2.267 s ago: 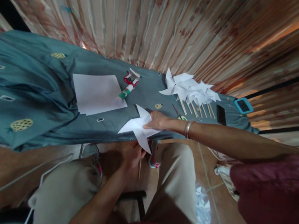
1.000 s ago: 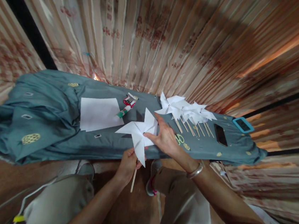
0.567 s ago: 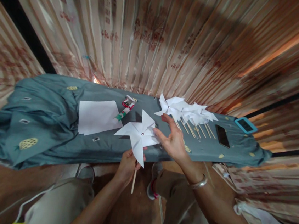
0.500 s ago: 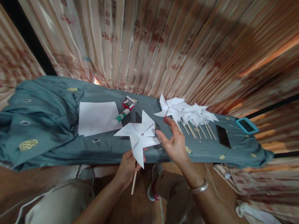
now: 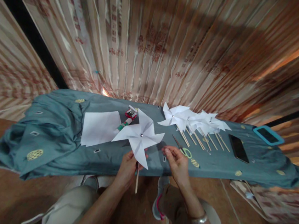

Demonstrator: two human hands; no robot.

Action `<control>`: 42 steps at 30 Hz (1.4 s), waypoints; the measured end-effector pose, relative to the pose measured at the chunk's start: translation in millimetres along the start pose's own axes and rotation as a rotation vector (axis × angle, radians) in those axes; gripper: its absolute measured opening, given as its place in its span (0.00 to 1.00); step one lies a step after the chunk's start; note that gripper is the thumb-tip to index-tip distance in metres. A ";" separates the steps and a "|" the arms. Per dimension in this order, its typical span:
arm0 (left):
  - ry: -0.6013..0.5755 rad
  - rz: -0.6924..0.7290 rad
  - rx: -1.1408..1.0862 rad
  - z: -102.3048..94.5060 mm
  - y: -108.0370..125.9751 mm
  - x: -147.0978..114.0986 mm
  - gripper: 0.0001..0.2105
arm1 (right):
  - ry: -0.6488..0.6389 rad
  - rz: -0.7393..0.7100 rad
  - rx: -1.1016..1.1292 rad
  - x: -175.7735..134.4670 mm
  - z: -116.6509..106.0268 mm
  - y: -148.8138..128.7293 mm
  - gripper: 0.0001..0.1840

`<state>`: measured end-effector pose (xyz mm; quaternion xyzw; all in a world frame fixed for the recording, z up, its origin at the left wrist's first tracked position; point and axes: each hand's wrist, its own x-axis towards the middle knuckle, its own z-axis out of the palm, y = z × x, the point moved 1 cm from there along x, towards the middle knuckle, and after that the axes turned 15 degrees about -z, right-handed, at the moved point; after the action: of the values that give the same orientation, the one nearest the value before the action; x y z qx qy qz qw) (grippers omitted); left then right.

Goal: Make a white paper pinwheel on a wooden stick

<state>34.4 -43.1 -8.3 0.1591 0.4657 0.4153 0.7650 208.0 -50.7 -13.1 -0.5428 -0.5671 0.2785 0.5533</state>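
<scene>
My left hand (image 5: 129, 165) is closed round the wooden stick of a white paper pinwheel (image 5: 135, 141), just below its blades. The pinwheel stands upright, facing me, with a small metal pin at its centre. My right hand (image 5: 177, 163) is beside it on the right, holding nothing that I can see. Its fingers are loosely bent and a little apart, over the front part of the cloth. Scissors with pale green handles (image 5: 187, 152) lie just beyond that hand. Several finished pinwheels (image 5: 174, 116) lie overlapped behind them, sticks toward me.
A grey-green cloth (image 5: 64, 135) covers the long table. White paper sheets (image 5: 101, 128) lie at left, near a green-and-white tube (image 5: 123, 124) and a small red box (image 5: 131, 113). At right are a black phone (image 5: 238, 148) and a blue-framed device (image 5: 268, 135). A striped curtain (image 5: 151, 48) hangs behind.
My right hand has drawn back from the pinwheel's blades toward me, its fingers bending more, and the scissors now show. The blades have turned slightly. The left hand still holds the stick.
</scene>
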 end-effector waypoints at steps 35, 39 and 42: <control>-0.044 0.050 0.040 0.9 3.4 10.2 0.18 | -0.371 0.309 0.491 -19.6 50.1 -10.1 0.18; 0.033 -0.003 0.046 -3.3 0.9 9.3 0.17 | -0.368 0.276 0.491 -15.4 49.7 -11.3 0.16; 0.054 -0.011 0.064 -5.2 -0.5 7.0 0.18 | -0.376 0.256 0.497 -14.6 50.7 -11.4 0.16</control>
<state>31.8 -38.7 -15.4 0.1698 0.5003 0.4003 0.7488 154.3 -52.6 -19.2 -0.3975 -0.5011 0.5708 0.5148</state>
